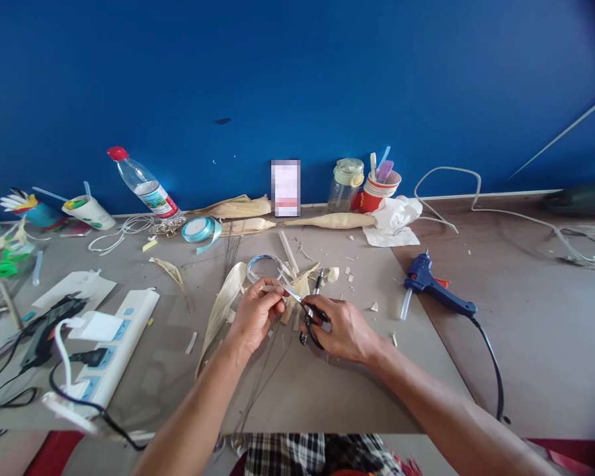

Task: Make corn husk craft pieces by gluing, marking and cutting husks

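Over the middle of the table, my left hand (254,316) pinches a small pale strip (268,288), apparently corn husk, between thumb and fingers. My right hand (346,328) is closed round the black handles of a pair of scissors (297,299). Their blades point left and reach the fingertips of the left hand; whether they touch the strip I cannot tell. Beneath and behind the hands lie cut husk pieces (302,285), a pen (319,281) and a shiny ring-shaped roll (249,272). A long curved husk (221,304) rests left of the left hand.
A blue glue gun (434,285) with its cord lies at right. On the left are a power strip (129,330) with plugs and a dark glue gun (54,327). Along the wall stand a bottle (146,188), a jar (344,188), red cups (377,195) and blue ribbon (197,229).
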Motion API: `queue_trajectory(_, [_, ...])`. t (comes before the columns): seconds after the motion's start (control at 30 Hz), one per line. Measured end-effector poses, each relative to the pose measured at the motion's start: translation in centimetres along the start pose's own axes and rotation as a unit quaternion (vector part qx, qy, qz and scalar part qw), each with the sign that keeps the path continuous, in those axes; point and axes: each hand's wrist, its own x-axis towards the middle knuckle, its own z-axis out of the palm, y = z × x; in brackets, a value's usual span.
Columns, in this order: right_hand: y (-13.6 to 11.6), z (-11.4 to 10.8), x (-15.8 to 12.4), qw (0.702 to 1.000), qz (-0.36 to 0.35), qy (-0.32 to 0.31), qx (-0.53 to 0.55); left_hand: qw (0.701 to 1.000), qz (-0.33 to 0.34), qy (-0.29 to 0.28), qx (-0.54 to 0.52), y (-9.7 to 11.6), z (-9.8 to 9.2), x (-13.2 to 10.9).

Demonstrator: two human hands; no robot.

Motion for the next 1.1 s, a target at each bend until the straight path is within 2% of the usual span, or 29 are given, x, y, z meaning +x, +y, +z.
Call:
queue_trajectory(0.37, [0.32, 0.02, -0.07, 0.999, 0.016, 0.024, 0.019, 0.999, -0.027, -0.016, -0.018, 0.09, 0.07, -0.16])
queue_trajectory(0.73, [-0.08, -0.06, -0.02, 1.000, 0.001, 0.003, 0.004, 1.000, -0.025, -0.011, -0.010, -0.13, -0.09, 0.13])
queue_trajectory(1.0, [0.28, -0.20, 0.07, 1.000, 0.007, 0.009, 0.008, 0.997, -0.003, 0.028, 0.078, -0.09, 0.06, -0.05])
queue_trajectory(1.1, [0.17, -0.35, 0.10, 1.000, 0.002, 0.011, 0.010, 0.996, -0.001, 0.029, 0.078, -0.04, 0.08, -0.06])
